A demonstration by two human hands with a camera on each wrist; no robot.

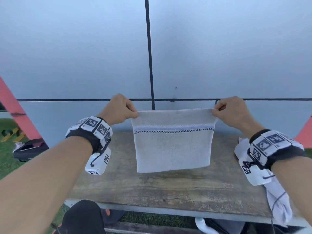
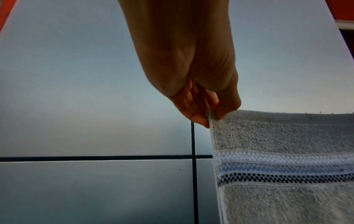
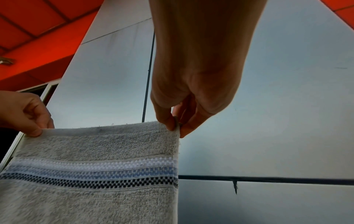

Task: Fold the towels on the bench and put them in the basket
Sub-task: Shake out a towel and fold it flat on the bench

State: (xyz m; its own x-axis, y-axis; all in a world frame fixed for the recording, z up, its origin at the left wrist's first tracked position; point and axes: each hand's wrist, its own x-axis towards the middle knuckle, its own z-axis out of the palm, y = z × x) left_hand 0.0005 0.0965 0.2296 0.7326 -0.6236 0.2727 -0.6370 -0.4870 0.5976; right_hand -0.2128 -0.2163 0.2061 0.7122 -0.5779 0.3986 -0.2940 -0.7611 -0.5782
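A grey towel (image 1: 173, 147) with a blue and black woven stripe hangs stretched in the air above the wooden bench (image 1: 168, 188). My left hand (image 1: 135, 112) pinches its top left corner between thumb and fingers. My right hand (image 1: 215, 111) pinches the top right corner the same way. The left wrist view shows the left hand (image 2: 211, 115) nipping the towel (image 2: 287, 166) at its corner. In the right wrist view the right hand (image 3: 177, 125) holds the towel (image 3: 91, 174) edge, with the left hand (image 3: 36, 130) at the far corner. No basket is in view.
A white cloth with thin dark lines (image 1: 278, 200) lies crumpled on the bench's right end, under my right wrist. A grey panelled wall (image 1: 84, 56) stands close behind the bench. A dark bag (image 1: 28, 149) sits on the grass at left. My knee (image 1: 82, 217) is at the bench's front edge.
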